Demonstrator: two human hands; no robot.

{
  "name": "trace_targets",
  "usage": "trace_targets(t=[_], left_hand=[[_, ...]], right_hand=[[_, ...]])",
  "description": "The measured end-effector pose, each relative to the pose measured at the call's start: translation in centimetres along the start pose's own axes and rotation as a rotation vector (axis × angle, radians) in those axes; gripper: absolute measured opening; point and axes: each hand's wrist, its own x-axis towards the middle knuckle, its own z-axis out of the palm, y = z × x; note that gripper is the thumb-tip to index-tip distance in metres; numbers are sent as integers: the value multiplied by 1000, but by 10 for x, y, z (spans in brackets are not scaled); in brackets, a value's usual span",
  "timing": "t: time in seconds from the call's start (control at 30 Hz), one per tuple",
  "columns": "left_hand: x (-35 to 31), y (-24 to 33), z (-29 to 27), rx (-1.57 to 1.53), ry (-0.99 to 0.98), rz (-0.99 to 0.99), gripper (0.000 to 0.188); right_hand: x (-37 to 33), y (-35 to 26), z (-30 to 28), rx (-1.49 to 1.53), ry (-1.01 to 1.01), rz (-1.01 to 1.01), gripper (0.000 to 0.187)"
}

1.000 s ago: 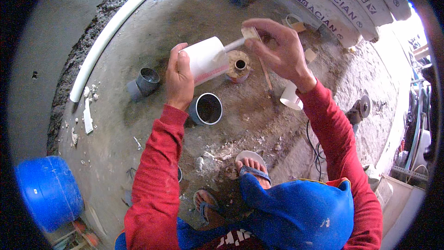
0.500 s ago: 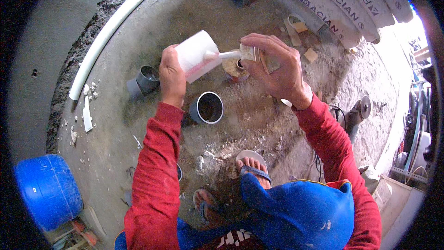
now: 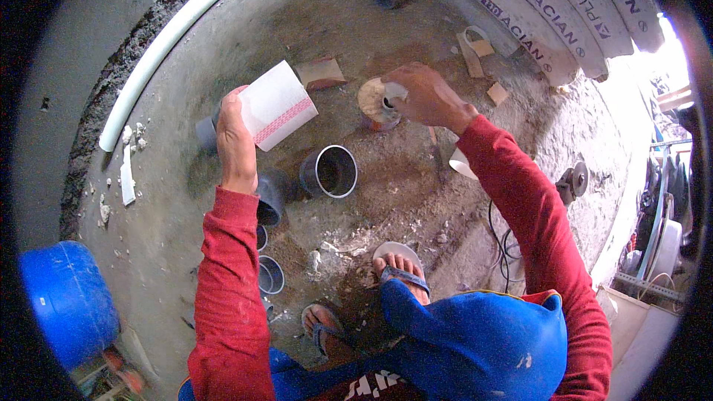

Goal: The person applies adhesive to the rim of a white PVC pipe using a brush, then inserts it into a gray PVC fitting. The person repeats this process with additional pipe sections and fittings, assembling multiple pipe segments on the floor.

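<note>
My left hand (image 3: 236, 130) is closed around a short white pipe piece (image 3: 278, 104) with a pink printed band, holding it tilted above the ground. My right hand (image 3: 431, 96) is over a round can (image 3: 380, 125) with a tan, smeared top and a dark opening. Its fingers pinch a small whitish cap (image 3: 395, 92) right at that opening; any stem under the cap is hidden. Below the white piece stands an open grey pipe fitting (image 3: 329, 171). Another grey fitting (image 3: 270, 199) lies beside it, close to my left wrist.
A long white pipe (image 3: 160, 48) runs along the left edge. A blue barrel (image 3: 68, 304) stands lower left. Large printed pipes (image 3: 549, 22) are stacked upper right. An angle grinder (image 3: 573, 180) with its cord lies right. A curved white offcut (image 3: 462, 165) lies beneath my right forearm.
My right hand has drawn the cap and its white stem away from the pipe piece and lowered it to the can. My left hand has moved left and down with the pipe piece.
</note>
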Motion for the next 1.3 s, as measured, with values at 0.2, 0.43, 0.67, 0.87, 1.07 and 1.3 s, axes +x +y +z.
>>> trace_targets(t=[0.2,0.43,0.67,0.87,1.07,1.3], left_hand=[[-6,-6,-16,26,-17,70,51],[-19,1,-29,-19,-19,47,55],[-21,7,-29,-17,-45,55,54],[-17,1,-18,-59,-33,-33,51],[-14,-15,15,-69,-54,-187,46],[7,-49,60,-80,-100,-221,45]], right_hand=[[-18,-1,21,-83,-130,62,46],[-134,-9,56,-50,226,213,46],[-138,-9,65,-75,287,207,50],[-68,-7,35,-194,97,148,50],[-13,-3,19,-171,59,87,42],[-31,4,1,233,284,444,34]])
